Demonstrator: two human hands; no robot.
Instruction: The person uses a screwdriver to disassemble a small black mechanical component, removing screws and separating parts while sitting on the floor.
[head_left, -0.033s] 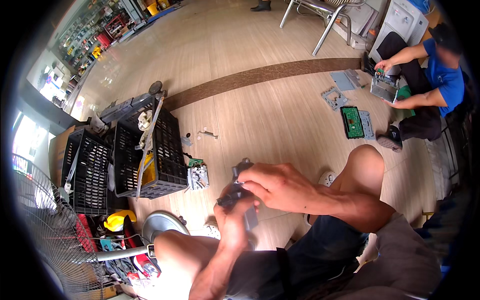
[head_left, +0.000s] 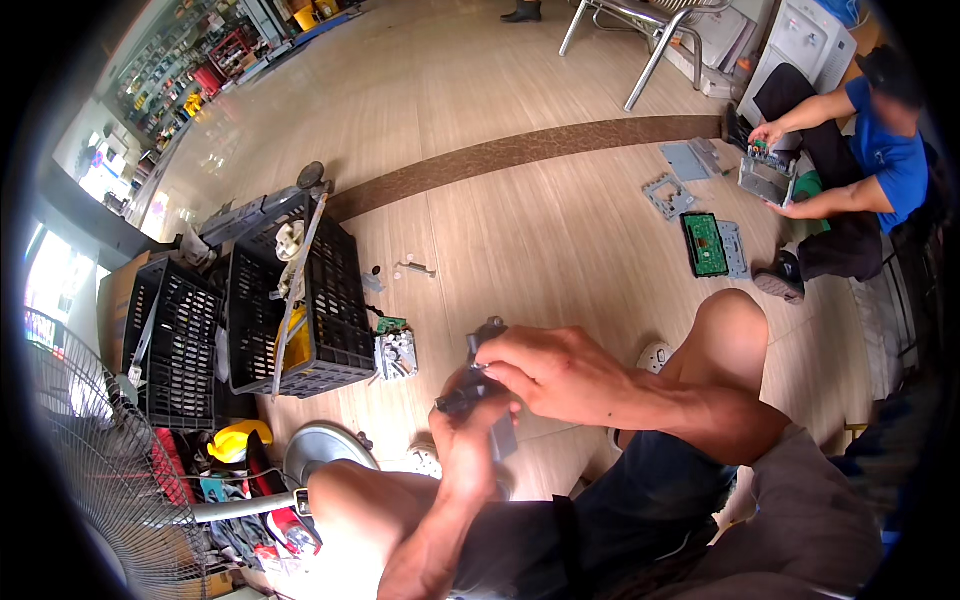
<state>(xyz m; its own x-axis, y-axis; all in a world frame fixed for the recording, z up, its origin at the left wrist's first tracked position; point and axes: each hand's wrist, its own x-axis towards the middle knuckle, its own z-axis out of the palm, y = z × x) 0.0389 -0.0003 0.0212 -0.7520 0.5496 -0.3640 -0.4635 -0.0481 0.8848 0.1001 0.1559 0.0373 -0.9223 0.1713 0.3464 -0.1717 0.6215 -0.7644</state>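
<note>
Since earlier frame: tiny shifts only. Dark part [head_left: 457, 402] in the hands is a hair further R; co-worker's [head_left: 885, 160] metal unit [head_left: 767, 183] is slightly L.

Pale floor [head_left: 560, 220] takes up most of view. Co-worker sits upper R, both hands on unit. Wire fan [head_left: 115, 470] lower L, black crate [head_left: 335, 300] above it. R hand [head_left: 565, 370]: thumb + index close tog. at part's upper side; can't tell what's pinched, if anything. L hand [head_left: 468, 440] is clamped on the part, which is off the floor, approx. centre, above lap. Green board [head_left: 707, 245] on floor nr co-worker; silver mech. [head_left: 397, 355] just beside crate; sm. bracket [head_left: 417, 268] beyond.
</note>
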